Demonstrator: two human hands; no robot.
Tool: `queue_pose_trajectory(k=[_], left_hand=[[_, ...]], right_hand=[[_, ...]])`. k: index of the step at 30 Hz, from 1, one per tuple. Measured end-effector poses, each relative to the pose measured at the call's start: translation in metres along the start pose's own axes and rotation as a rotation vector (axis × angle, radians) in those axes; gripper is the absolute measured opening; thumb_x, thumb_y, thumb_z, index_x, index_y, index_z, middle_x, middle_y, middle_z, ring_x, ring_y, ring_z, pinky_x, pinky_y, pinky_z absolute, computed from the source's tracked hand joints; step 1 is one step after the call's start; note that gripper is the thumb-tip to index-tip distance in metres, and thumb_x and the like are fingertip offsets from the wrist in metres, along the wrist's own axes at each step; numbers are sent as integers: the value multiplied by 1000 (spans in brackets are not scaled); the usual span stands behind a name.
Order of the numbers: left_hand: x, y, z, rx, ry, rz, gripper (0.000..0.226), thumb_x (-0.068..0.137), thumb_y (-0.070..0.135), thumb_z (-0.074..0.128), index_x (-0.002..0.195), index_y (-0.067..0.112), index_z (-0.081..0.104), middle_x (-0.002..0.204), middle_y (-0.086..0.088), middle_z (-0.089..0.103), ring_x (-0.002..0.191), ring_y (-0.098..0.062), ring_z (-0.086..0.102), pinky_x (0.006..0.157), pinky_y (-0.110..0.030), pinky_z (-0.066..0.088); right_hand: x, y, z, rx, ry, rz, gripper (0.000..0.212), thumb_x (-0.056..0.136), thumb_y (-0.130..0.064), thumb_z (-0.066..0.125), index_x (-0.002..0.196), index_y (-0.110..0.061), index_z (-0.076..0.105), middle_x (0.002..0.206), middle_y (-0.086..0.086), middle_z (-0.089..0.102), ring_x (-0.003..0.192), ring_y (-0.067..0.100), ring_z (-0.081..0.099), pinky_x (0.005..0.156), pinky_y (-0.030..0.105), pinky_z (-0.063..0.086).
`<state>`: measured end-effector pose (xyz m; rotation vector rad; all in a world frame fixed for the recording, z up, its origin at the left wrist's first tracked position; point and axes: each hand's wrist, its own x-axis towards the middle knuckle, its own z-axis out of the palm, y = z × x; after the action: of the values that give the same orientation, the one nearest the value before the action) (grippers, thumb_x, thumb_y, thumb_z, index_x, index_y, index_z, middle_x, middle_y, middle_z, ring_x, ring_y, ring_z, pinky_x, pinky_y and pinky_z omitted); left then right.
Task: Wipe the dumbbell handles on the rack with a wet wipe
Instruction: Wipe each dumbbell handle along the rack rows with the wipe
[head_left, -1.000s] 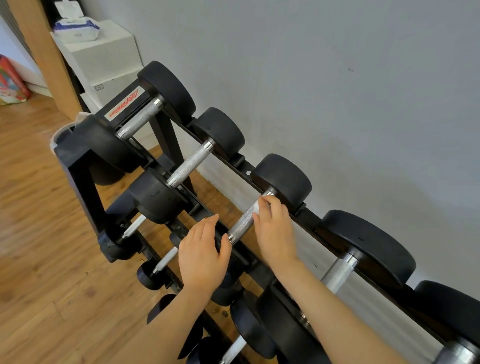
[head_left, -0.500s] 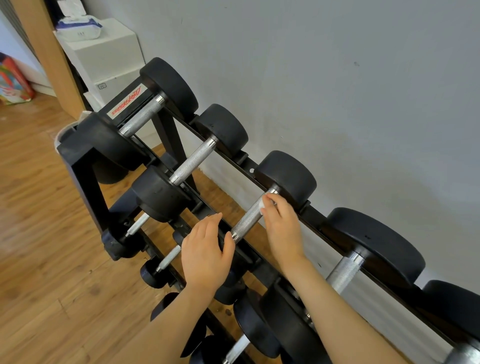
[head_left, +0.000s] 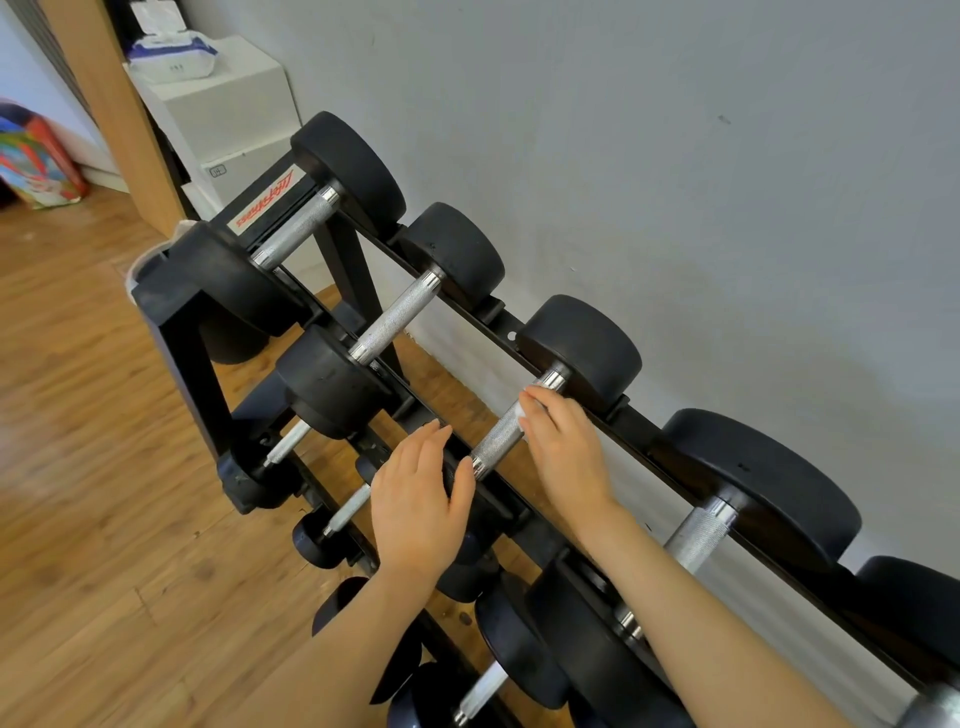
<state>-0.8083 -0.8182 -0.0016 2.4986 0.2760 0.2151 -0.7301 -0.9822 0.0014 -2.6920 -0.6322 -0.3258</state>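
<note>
The black steel dumbbell rack (head_left: 171, 332) stands along the grey wall, and its top tier carries a row of black rubber-headed dumbbells with knurled silver handles. The third dumbbell's knurled silver handle (head_left: 498, 434) runs from the rack's front edge up toward the wall-side rail, so its long axis points away from the person and to the right.

The right hand (head_left: 563, 452) lies over the far half of that handle, fingers curled down on it, with a small white wet wipe (head_left: 518, 411) just showing under the fingertips; how far the wipe wraps round the bar is hidden. The left hand (head_left: 418, 501) rests with fingers straight and loosely together on the dumbbell's near black head, its thumb beside the handle's near collar, seemingly steadying the weight.

The right hand is the one on the job. The bare stretch of handle lies below it, toward the front edge, so the next stroke probably has to slide along the axis toward the left hand.
</note>
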Motion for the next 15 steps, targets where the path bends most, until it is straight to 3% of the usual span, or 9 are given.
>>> queue_pose_trajectory(k=[2, 4, 8, 11, 13, 15], left_hand=[[-6, -4, 1, -12, 1, 14, 58, 98, 52, 29, 137, 18, 56, 143, -1, 53, 134, -22, 48, 109, -44, 39], [-12, -10, 1, -1, 0, 45, 56, 100, 50, 29, 140, 19, 53, 148, -2, 49, 135, -23, 47, 108, -41, 36], [-18, -15, -2, 20, -20, 41, 56, 100, 50, 27, 145, 23, 47, 152, -2, 43, 137, -24, 44, 108, -37, 30], [-18, -14, -3, 26, -24, 44, 56, 100, 49, 28, 145, 22, 48, 152, -3, 43, 137, -25, 44, 108, -37, 30], [-18, -14, -3, 31, -37, 36, 56, 100, 50, 27, 146, 24, 46, 153, -3, 42, 138, -24, 42, 109, -37, 28], [-19, -15, -2, 29, -44, 34, 56, 100, 50, 26, 146, 25, 45, 154, -2, 41, 139, -24, 41, 110, -36, 27]], right_hand=[[6, 6, -5, -5, 22, 12, 52, 70, -1, 82, 118, 4, 63, 117, 18, 65, 92, 27, 67, 73, 35, 58], [9, 5, -9, -32, 28, 83, 52, 70, 0, 82, 118, 3, 64, 118, 18, 65, 93, 29, 68, 73, 38, 60], [7, -2, -5, -92, -54, -91, 58, 68, -5, 86, 121, 0, 63, 120, 16, 65, 95, 25, 69, 74, 32, 60], [13, 2, -11, -127, -29, 18, 61, 64, -6, 88, 120, -2, 63, 121, 14, 65, 84, 23, 71, 61, 30, 59], [14, 0, -13, -119, 8, 78, 61, 64, -6, 88, 120, -1, 64, 122, 14, 64, 85, 24, 71, 62, 30, 59], [10, 0, -8, -132, 33, 6, 53, 71, -9, 84, 119, -1, 65, 123, 14, 65, 90, 23, 71, 66, 28, 59]])
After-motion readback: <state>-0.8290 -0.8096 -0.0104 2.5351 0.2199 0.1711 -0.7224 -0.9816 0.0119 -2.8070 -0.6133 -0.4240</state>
